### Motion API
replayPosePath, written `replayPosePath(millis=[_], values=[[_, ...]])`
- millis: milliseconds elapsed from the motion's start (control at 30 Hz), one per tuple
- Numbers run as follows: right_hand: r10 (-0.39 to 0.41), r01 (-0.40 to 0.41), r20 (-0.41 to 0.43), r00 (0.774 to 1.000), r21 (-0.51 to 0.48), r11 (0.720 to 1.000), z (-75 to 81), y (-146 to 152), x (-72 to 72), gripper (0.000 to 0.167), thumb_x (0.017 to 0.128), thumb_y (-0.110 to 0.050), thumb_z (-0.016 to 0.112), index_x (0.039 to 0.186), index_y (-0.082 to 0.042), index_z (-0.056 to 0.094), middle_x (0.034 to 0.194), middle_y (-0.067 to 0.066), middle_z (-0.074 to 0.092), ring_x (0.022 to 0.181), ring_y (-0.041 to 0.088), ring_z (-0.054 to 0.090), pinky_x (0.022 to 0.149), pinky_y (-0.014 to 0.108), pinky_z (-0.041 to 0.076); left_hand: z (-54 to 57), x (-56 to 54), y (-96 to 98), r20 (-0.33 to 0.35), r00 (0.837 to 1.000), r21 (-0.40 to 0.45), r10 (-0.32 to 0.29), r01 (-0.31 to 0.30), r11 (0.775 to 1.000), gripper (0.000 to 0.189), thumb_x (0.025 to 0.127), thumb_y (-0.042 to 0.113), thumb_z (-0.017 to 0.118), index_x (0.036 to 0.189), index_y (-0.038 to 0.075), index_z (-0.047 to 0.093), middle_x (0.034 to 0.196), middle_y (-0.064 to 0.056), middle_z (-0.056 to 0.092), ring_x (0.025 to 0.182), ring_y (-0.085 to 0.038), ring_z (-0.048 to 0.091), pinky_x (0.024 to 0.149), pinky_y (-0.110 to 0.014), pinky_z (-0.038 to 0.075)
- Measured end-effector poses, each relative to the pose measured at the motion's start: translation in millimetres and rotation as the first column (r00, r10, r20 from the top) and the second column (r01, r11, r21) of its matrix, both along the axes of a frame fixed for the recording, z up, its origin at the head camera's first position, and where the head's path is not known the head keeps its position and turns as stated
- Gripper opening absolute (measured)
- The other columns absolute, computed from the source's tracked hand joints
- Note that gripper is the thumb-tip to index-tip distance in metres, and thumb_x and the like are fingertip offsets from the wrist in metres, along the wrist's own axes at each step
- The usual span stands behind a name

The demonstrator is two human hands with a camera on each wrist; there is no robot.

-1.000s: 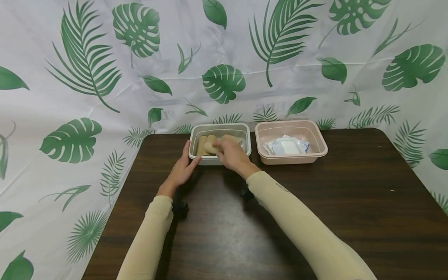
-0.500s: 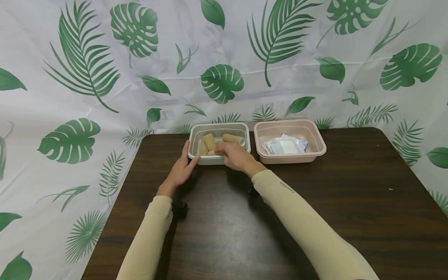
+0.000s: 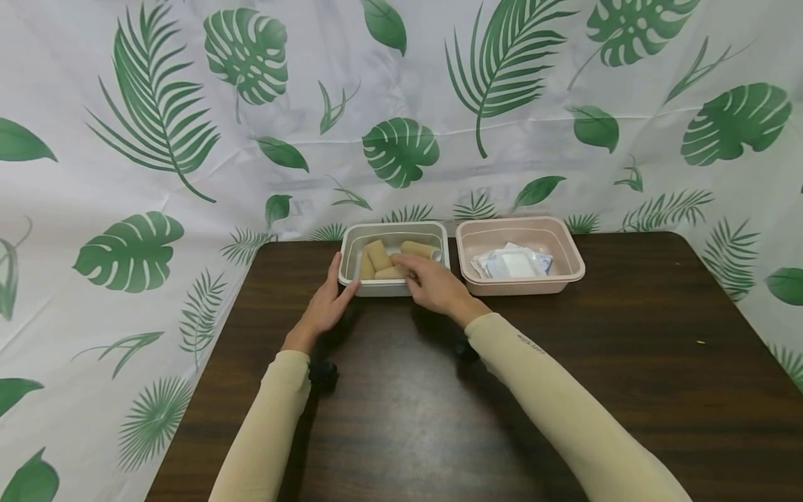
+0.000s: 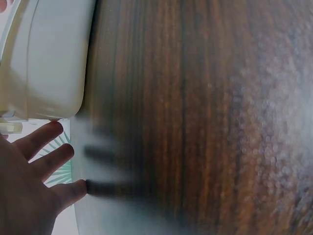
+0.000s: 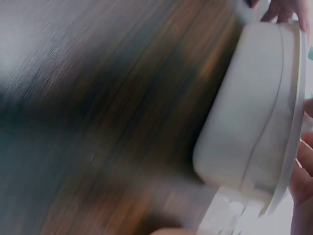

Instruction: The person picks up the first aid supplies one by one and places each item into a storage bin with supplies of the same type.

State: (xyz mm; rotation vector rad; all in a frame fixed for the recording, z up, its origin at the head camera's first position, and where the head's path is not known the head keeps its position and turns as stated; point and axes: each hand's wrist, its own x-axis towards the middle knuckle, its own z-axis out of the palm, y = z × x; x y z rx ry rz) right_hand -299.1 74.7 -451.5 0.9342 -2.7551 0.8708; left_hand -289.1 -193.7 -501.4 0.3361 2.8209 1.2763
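Note:
A pale grey tub at the back of the table holds several beige rolls that look like bandages. Two lie side by side at the left, the upper one slanted. Another roll sits at the back right with its white end showing. My left hand is at the tub's left front corner, thumb by the front rim; its fingers are spread in the left wrist view. Reaching over the front rim, my right hand holds the right end of the front roll between thumb and fingers, partly hiding it.
A pink tub stands close to the right of the grey one, with white and blue packets inside. Both are on a dark wooden table. A leaf-printed white cloth hangs right behind the table.
My right hand has brought a roll down to lie along the tub's front side and has shifted slightly right. One left roll now slants. My left hand has stayed at the corner.

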Motion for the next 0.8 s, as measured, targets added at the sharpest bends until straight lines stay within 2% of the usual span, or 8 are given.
replayPosePath(millis=[100,200,333,567,667,800], values=[[-0.024,0.024,0.018,1.0,-0.007,1.0,1.2,13,3.3,0.049,0.093,-0.009,0.061,0.141,-0.012,0.054,0.142,0.007,0.053,0.109,0.025,0.059,0.091,0.04,0.046,-0.1,-0.6,0.7,0.001,1.0,-0.004,0.003,-0.003,1.0,0.079,0.1,0.053,0.045,0.158,0.032,-0.004,0.158,-0.016,0.025,0.136,-0.039,0.037,0.107,-0.056,0.03],[-0.038,0.038,0.007,0.999,-0.02,0.999,0.7,23,6.7,0.05,0.092,-0.008,0.063,0.141,-0.013,0.055,0.141,0.007,0.054,0.104,0.025,0.061,0.084,0.04,0.047,-0.1,-0.6,1.1,-0.002,1.0,-0.006,0.005,-0.005,1.0,0.079,0.101,0.053,0.045,0.158,0.031,-0.004,0.158,-0.017,0.025,0.136,-0.039,0.038,0.107,-0.056,0.031],[-0.017,0.018,-0.053,0.998,0.019,1.0,-4.7,26,11.9,0.046,0.091,-0.007,0.064,0.136,-0.01,0.059,0.137,0.009,0.058,0.122,0.028,0.056,0.096,0.043,0.046,-0.1,-0.2,1.8,-0.003,1.0,-0.007,0.009,-0.009,1.0,0.078,0.101,0.052,0.045,0.158,0.03,-0.004,0.157,-0.018,0.027,0.135,-0.04,0.039,0.107,-0.056,0.031],[0.018,0.007,-0.161,0.987,0.155,0.988,-13.2,16,19.5,0.051,0.089,-0.01,0.065,0.139,-0.006,0.055,0.139,0.009,0.056,0.123,0.044,0.052,0.098,0.049,0.045,1.8,0.9,3.0,0.009,1.0,0.001,0.012,-0.012,1.0,0.079,0.101,0.053,0.045,0.158,0.03,-0.004,0.157,-0.019,0.027,0.135,-0.04,0.039,0.108,-0.055,0.031],[0.013,0.017,-0.149,0.989,0.197,0.98,-11.0,9,19.7,0.053,0.089,-0.014,0.065,0.14,-0.006,0.053,0.141,0.01,0.055,0.125,0.042,0.051,0.1,0.049,0.043,2.8,1.1,2.1,0.01,1.0,0.013,0.014,-0.014,1.0,0.079,0.101,0.052,0.045,0.158,0.029,-0.004,0.157,-0.02,0.027,0.135,-0.04,0.039,0.108,-0.055,0.03],[-0.01,0.027,-0.067,0.998,0.257,0.966,-5.1,4,20.4,0.058,0.091,-0.022,0.064,0.144,-0.005,0.047,0.14,0.014,0.054,0.128,0.035,0.049,0.107,0.046,0.037,1.8,0.7,1.0,0.006,1.0,0.018,0.011,-0.011,1.0,0.079,0.102,0.05,0.045,0.159,0.027,-0.004,0.157,-0.02,0.026,0.135,-0.04,0.039,0.108,-0.055,0.03]])
